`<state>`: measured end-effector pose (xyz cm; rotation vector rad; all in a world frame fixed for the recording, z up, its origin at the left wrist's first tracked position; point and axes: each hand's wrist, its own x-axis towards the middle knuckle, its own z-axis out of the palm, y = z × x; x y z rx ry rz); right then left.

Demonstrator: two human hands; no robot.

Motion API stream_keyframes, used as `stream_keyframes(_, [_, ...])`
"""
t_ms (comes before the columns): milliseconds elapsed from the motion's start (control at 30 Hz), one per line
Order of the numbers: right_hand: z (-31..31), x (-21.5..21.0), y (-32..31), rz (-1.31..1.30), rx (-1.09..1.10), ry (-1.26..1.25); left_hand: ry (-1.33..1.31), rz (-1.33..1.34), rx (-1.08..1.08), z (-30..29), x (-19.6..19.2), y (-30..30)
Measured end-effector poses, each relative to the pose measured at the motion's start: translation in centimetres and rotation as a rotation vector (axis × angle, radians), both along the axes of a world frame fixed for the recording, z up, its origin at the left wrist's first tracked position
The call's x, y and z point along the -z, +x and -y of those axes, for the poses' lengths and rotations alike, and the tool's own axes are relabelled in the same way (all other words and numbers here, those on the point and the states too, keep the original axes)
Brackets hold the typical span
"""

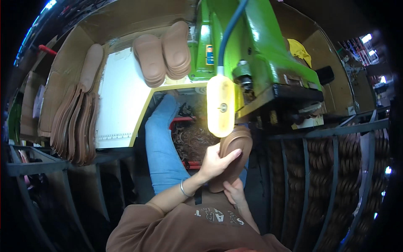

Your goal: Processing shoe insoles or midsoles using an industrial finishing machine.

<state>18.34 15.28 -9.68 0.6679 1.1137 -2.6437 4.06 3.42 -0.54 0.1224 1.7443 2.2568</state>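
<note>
Head view: left hand [213,164] grips brown sole stack [235,169] at nine o'clock, thumb across face, other fingers hidden. Right hand [236,193] pinches it near five o'clock.

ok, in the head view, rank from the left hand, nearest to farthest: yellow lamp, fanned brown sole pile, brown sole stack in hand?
1. Brown sole stack: in the left hand, touching.
2. Yellow lamp: just beyond the hand.
3. Fanned brown sole pile: far left, past the white tabletop.

Yellow cloth [299,52] lies at upper right; a red crate [193,165] holds brown scraps [194,145].
</note>
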Motion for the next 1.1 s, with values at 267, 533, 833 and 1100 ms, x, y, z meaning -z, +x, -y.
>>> stream_keyframes(267, [1.7, -0.8, -1.4, -0.067, -0.334, 0.199, -0.262, -0.178, 0.089, 0.8, -2.1, -4.0])
stream_keyframes(533, [-2.5, -2.1, 1.4, -0.030, -0.319, 0.275, 0.053, -0.002, -0.021, 0.1, -1.1, -0.8])
stream_keyframes(833, [-0.9, -2.0, 0.8, 0.008, -0.389, 0.253, -0.130, -0.330, -0.089, -0.7, 0.2, -0.2])
stream_keyframes(1100, [1.5, -3.3, -0.8, -0.137, -0.371, 0.222, -0.294, -0.304, -0.069, 0.7, -1.7, -3.0])
